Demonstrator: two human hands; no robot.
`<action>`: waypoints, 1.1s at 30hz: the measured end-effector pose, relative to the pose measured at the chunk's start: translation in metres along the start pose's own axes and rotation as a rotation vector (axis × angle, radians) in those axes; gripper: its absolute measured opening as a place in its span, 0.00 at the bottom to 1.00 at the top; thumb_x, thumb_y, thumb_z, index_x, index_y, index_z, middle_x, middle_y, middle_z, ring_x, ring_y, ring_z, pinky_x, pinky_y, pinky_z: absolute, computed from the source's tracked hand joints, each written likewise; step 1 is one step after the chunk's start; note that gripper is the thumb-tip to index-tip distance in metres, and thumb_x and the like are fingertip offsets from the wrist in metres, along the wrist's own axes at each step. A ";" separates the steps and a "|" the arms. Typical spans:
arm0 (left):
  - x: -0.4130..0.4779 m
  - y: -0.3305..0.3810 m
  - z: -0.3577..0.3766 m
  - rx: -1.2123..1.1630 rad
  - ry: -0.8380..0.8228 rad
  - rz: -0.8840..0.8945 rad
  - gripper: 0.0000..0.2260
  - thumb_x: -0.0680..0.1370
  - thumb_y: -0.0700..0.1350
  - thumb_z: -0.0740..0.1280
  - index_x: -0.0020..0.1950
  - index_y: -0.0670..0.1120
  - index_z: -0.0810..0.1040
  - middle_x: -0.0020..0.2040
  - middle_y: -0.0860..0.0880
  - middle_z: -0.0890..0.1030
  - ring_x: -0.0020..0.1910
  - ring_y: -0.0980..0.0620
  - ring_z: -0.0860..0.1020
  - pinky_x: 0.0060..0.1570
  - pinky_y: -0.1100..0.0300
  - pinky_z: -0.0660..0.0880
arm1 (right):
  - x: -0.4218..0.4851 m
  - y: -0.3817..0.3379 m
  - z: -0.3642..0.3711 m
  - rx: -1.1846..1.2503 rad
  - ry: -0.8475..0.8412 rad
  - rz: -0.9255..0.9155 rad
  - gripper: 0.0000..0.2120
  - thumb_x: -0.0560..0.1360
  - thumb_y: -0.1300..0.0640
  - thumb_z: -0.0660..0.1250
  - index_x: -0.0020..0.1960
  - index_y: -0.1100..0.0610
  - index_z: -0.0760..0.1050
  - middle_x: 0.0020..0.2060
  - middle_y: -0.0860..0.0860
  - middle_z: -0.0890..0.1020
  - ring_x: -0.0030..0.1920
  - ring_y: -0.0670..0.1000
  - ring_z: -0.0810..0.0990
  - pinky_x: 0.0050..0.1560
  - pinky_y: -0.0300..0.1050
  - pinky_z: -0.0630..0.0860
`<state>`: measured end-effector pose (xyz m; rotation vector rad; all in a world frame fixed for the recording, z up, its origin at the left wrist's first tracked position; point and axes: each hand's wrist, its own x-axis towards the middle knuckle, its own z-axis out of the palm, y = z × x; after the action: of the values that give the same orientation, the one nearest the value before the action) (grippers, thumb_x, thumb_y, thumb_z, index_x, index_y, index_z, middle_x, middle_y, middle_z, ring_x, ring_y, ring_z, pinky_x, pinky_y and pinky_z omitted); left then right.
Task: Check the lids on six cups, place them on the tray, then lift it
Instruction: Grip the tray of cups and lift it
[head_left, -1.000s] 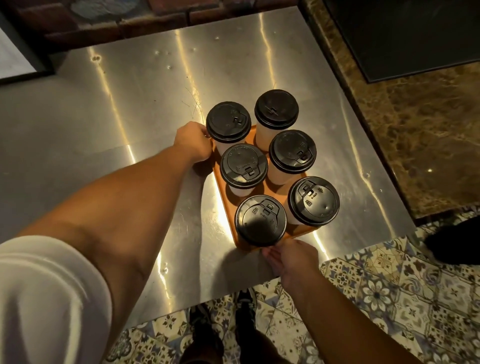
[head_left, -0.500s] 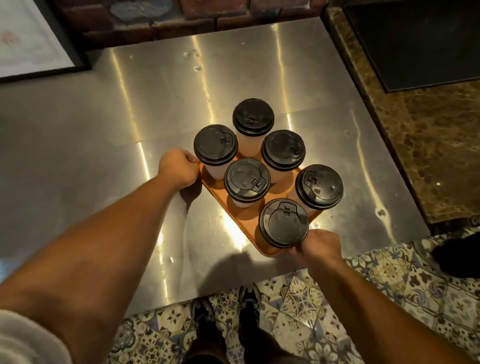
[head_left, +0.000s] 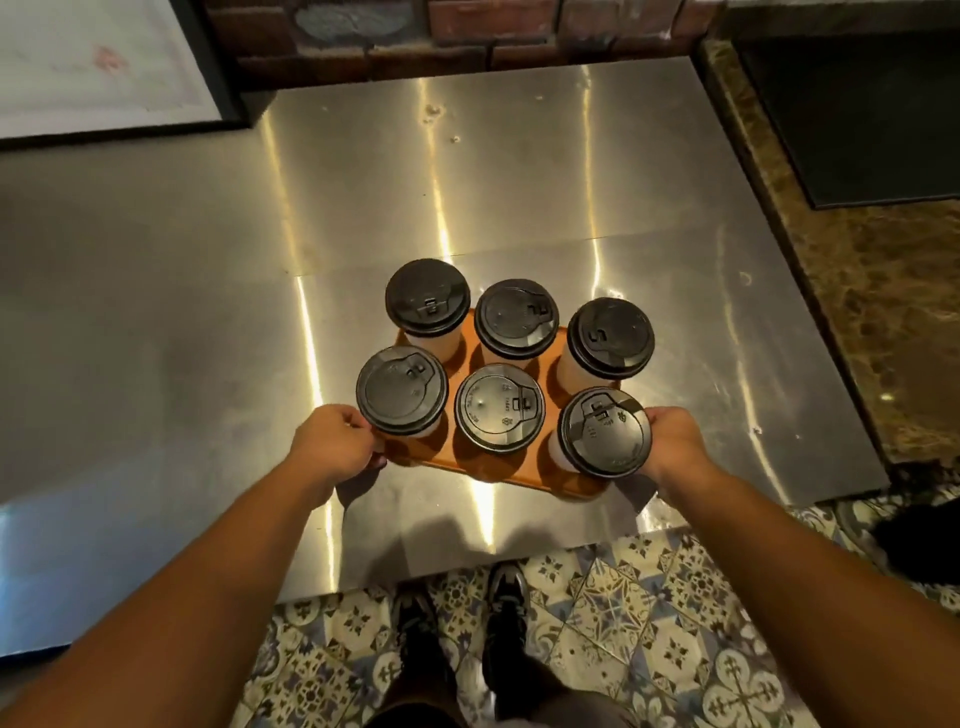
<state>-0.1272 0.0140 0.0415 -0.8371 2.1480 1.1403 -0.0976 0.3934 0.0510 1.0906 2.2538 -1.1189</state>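
Gripping the orange tray (head_left: 496, 470) by its short ends, your left hand (head_left: 332, 441) and right hand (head_left: 675, 441) flank six lidded cups (head_left: 500, 408).

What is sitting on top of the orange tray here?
Six paper cups in two rows of three stand on the tray, each capped with a black lid. The lids hide their contents. Left hand and right hand grip its ends.

We look down on a brushed steel worktop (head_left: 156, 312) streaked with warm reflected light. Behind the worktop runs a dark red brick wall (head_left: 457, 36), and a black-framed pale picture (head_left: 104, 67) sits at its far left corner. Brown marble (head_left: 893, 322) borders the worktop's right side. Patterned blue-and-cream floor tiles (head_left: 649, 623) lie below its near edge.
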 end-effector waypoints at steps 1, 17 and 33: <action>-0.003 -0.009 -0.003 -0.004 -0.011 -0.014 0.06 0.73 0.33 0.76 0.48 0.40 0.85 0.38 0.42 0.88 0.39 0.42 0.88 0.49 0.41 0.86 | -0.001 -0.006 0.002 0.000 -0.015 0.004 0.07 0.72 0.69 0.75 0.37 0.60 0.83 0.25 0.53 0.84 0.26 0.54 0.82 0.30 0.47 0.81; -0.045 -0.071 -0.051 0.078 -0.035 -0.057 0.03 0.75 0.37 0.74 0.48 0.38 0.85 0.39 0.40 0.87 0.41 0.41 0.85 0.50 0.45 0.84 | -0.014 -0.056 0.051 -0.071 -0.079 -0.153 0.14 0.74 0.62 0.76 0.30 0.53 0.83 0.22 0.47 0.82 0.34 0.59 0.84 0.33 0.45 0.79; 0.005 -0.005 -0.084 0.673 -0.136 0.239 0.21 0.75 0.45 0.79 0.65 0.42 0.78 0.60 0.43 0.83 0.60 0.41 0.81 0.64 0.48 0.78 | -0.006 -0.087 0.042 -0.527 -0.372 -0.380 0.27 0.70 0.68 0.81 0.65 0.63 0.74 0.58 0.61 0.82 0.57 0.65 0.82 0.59 0.63 0.81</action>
<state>-0.1421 -0.0613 0.0755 -0.1990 2.3282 0.4811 -0.1620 0.3242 0.0722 0.2314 2.2946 -0.7038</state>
